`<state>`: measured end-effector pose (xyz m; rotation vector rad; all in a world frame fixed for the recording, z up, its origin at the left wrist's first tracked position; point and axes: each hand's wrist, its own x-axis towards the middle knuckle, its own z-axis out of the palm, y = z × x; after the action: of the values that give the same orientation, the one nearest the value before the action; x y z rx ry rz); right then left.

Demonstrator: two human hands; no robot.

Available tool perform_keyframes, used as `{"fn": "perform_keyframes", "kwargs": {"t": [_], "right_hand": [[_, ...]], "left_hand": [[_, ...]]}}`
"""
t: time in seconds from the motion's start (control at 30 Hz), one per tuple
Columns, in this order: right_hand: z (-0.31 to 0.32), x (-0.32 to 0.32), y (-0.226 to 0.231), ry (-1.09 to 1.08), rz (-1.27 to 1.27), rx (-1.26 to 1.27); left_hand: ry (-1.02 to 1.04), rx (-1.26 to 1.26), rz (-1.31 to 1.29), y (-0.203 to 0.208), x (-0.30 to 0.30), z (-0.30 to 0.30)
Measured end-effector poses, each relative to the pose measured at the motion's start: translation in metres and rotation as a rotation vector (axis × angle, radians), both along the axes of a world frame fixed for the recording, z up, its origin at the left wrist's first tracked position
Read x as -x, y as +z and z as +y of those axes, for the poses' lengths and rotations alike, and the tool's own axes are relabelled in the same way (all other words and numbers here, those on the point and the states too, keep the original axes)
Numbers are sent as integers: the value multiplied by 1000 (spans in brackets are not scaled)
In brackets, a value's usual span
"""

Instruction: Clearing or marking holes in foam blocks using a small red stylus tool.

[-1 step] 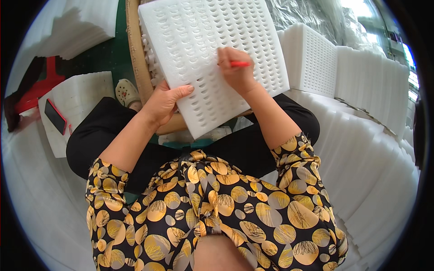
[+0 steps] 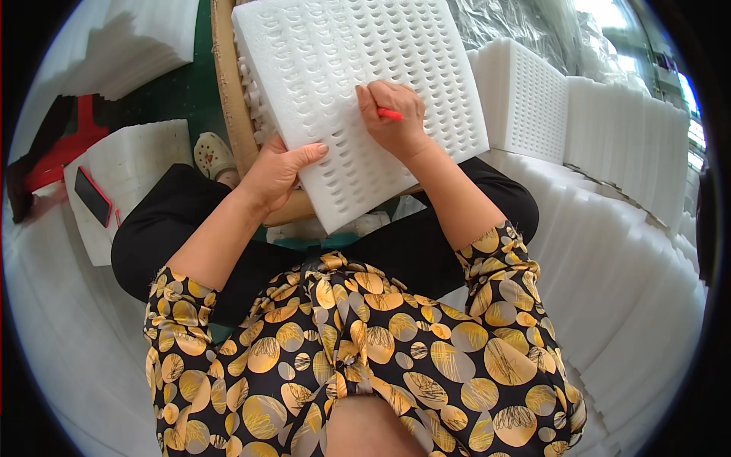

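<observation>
A thick white foam block point(image 2: 335, 183) with rows of round cut-outs lies tilted over a cardboard box point(image 2: 227, 76) in front of me. On its right part the rows look like dark crescent holes; farther left the cuts look paler and filled. My left hand point(image 2: 285, 169) grips the block's left edge, thumb on top and fingers hidden beneath. Over the middle of the block, my right hand point(image 2: 396, 122) is closed around a slim red-handled tool point(image 2: 390, 114). The tool's working end is hidden by the fingers, so its kind cannot be told.
Small white foam pieces point(image 2: 255, 95) fill the box's left side. A red-edged phone point(image 2: 94, 196) lies on a foam block point(image 2: 137, 152) at left, near a red stool-like object point(image 2: 68, 148). Stacked foam sheets point(image 2: 624, 145) and another perforated block point(image 2: 533, 99) stand at right, with clear plastic wrap point(image 2: 502, 23) behind.
My right hand has shifted slightly left, and the red tool now points more toward me. My left hand and the foam block have barely moved.
</observation>
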<state>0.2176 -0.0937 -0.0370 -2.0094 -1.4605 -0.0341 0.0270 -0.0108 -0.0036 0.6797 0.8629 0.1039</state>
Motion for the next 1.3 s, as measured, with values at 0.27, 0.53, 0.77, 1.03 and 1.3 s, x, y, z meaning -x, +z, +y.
{"fn": "perform_keyframes", "kwargs": {"t": [0.27,0.53,0.77,1.03,1.3], "right_hand": [[6,9,7,-20,598,-87],[8,21,12,-11,771,-64],[11,30,23,36,662,-34],[13,32,45,-23,1251,-117],[12,30,26,33,798,-118]], "left_hand": [[29,50,71,1,1,4],[23,35,9,-7,3,-1],[11,-15,4,2,-4,-4],[-6,10,73,1,-6,0],[-16,40,34,-10,-1,1]]}}
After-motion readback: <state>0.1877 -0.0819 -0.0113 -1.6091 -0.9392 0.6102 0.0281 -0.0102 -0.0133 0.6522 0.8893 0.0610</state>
